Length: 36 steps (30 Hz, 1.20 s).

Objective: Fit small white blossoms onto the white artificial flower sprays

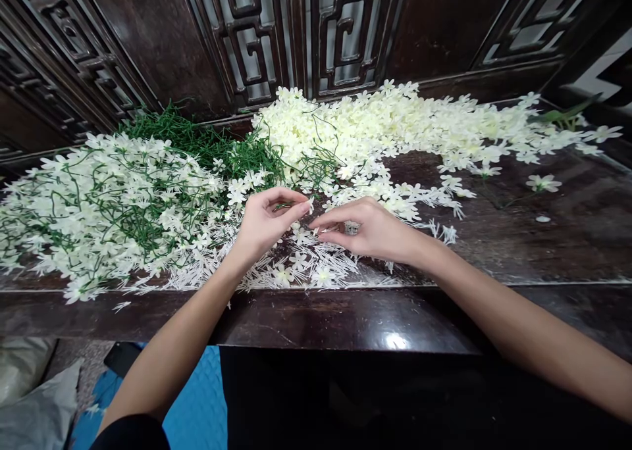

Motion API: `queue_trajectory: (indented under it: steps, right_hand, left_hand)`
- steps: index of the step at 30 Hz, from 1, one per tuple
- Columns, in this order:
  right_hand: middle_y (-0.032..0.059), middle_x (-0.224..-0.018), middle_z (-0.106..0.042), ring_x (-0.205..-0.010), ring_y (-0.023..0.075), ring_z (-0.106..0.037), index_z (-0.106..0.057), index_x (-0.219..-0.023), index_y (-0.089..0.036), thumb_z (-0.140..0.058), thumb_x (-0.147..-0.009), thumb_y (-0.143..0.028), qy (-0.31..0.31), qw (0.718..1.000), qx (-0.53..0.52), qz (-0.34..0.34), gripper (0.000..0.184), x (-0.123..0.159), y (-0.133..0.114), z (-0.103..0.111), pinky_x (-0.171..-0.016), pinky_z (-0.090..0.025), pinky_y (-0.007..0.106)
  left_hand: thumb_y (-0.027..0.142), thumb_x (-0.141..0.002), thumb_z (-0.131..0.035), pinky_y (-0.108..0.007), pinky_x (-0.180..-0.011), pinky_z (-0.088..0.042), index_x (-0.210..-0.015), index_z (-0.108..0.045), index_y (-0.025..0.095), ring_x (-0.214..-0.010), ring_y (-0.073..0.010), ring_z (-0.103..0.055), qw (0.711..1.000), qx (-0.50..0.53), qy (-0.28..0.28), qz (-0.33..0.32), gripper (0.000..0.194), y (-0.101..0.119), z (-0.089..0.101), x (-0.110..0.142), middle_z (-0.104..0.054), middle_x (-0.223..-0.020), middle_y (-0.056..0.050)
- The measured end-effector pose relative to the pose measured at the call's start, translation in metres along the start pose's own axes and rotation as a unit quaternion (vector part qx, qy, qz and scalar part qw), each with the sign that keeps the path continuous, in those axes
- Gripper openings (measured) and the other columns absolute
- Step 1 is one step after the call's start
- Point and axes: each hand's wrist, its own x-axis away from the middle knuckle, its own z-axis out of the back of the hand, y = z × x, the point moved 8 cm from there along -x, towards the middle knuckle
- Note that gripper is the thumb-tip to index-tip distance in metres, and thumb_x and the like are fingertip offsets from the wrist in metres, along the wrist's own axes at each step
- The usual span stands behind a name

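Observation:
Over the middle of the dark wooden bench, my left hand pinches a small white artificial flower between thumb and fingertips. A bit of green stem shows inside its curled fingers. Just to the right, my right hand is closed in a pinch, fingertips pointing at the left hand; what it holds is too small to make out. Below both hands lie many thin white plastic stamens with a few loose blossoms among them. Left of my left hand spreads a heap of white flowers with green stems.
Behind the hands are a pile of cream-white petals and a tangle of green stems. A carved wooden back panel rises behind the bench. A single flower lies at right. Blue padding shows below.

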Motion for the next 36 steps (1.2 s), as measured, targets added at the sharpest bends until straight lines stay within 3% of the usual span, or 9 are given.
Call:
queue_trajectory:
  steps: [5, 11, 25, 36]
  right_hand:
    - [0.0025, -0.095, -0.076, -0.082, 0.0181, -0.072, -0.071, -0.109, -0.022, -0.069, -0.079, -0.022, 0.029, 0.999, -0.023, -0.014, 0.03, 0.0, 0.004, 0.005, -0.08, -0.06, 0.036]
    - [0.003, -0.081, -0.075, -0.07, 0.0169, -0.069, -0.075, -0.077, -0.02, -0.07, -0.079, -0.029, 0.07, 0.997, 0.004, -0.009, 0.01, -0.001, -0.002, 0.014, -0.07, -0.059, 0.035]
    - [0.0028, -0.09, -0.076, -0.077, 0.0186, -0.07, -0.077, -0.091, -0.025, -0.064, -0.081, -0.019, 0.156, 0.987, -0.031, -0.006, 0.017, 0.002, -0.007, 0.027, -0.07, -0.061, 0.039]
    - [0.002, -0.082, -0.075, -0.072, 0.0177, -0.07, -0.076, -0.087, -0.023, -0.066, -0.08, -0.018, 0.206, 0.978, -0.006, 0.02, 0.014, 0.006, -0.012, 0.032, -0.071, -0.063, 0.038]
  left_hand:
    - [0.029, -0.071, -0.076, -0.03, -0.072, -0.056, -0.077, -0.071, 0.019, -0.077, -0.0155, -0.067, 1.0, -0.018, 0.004, 0.0, 0.013, 0.0, 0.001, -0.001, -0.073, -0.083, -0.004]
    - [0.029, -0.071, -0.078, -0.03, -0.074, -0.056, -0.078, -0.071, 0.019, -0.077, -0.0151, -0.066, 1.0, -0.008, 0.005, 0.015, 0.015, 0.0, 0.002, -0.001, -0.073, -0.085, -0.005]
    - [0.025, -0.071, -0.077, -0.032, -0.078, -0.056, -0.08, -0.072, 0.018, -0.079, -0.015, -0.067, 0.998, 0.039, -0.041, 0.027, 0.013, -0.007, -0.005, -0.001, -0.072, -0.085, -0.004]
    - [0.024, -0.072, -0.077, -0.032, -0.078, -0.058, -0.084, -0.072, 0.018, -0.081, -0.0154, -0.068, 0.995, 0.053, -0.08, 0.036, 0.014, -0.002, -0.01, 0.001, -0.073, -0.087, -0.005]
